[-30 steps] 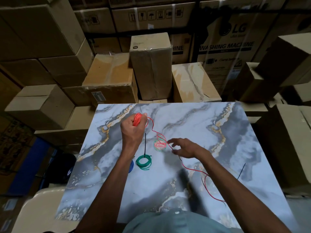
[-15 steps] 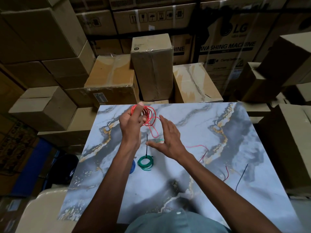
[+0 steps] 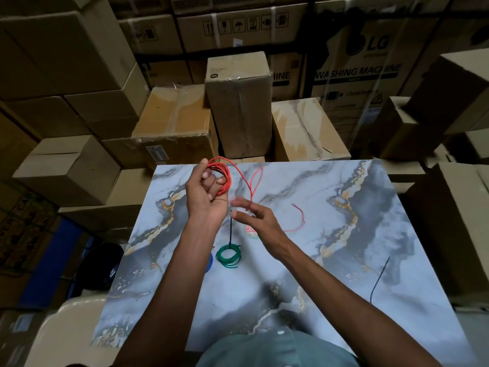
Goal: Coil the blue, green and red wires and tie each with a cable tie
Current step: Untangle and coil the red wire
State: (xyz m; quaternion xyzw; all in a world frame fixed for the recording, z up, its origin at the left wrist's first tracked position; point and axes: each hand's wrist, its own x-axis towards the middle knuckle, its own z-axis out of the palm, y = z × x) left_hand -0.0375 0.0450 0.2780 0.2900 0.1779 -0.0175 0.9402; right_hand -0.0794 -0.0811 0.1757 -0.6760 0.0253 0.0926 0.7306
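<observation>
While the left hand (image 3: 205, 193) grips the red wire coil (image 3: 221, 176) raised over the far edge of the marble tabletop (image 3: 344, 260), the right hand (image 3: 254, 219) hangs just right of it, fingers loosely spread; its fingertips are blurred, so I cannot tell whether the grip pinches the strand or holds nothing. Red wire loops stand roughly upright around the left fingers, long axis running near to far. A loose red tail (image 3: 296, 221) leaves the coil, loops right, drops past the right hand and ends on the tabletop right of that hand, free end pointing away and left.

Progress, judged: green wire coil (image 3: 228, 255) lies flat on the tabletop just nearer than the left hand, with a black cable tie (image 3: 231, 229) sticking up-frame from it, so green looks done. Blue wire coil (image 3: 210, 262) shows only as a sliver just left of green, mostly hidden by the left forearm; tied or not, cannot tell. Red is mostly wound, tail left to wrap, then tying. A spare black cable tie (image 3: 379, 280) lies well right of the green coil, likely for red.
</observation>
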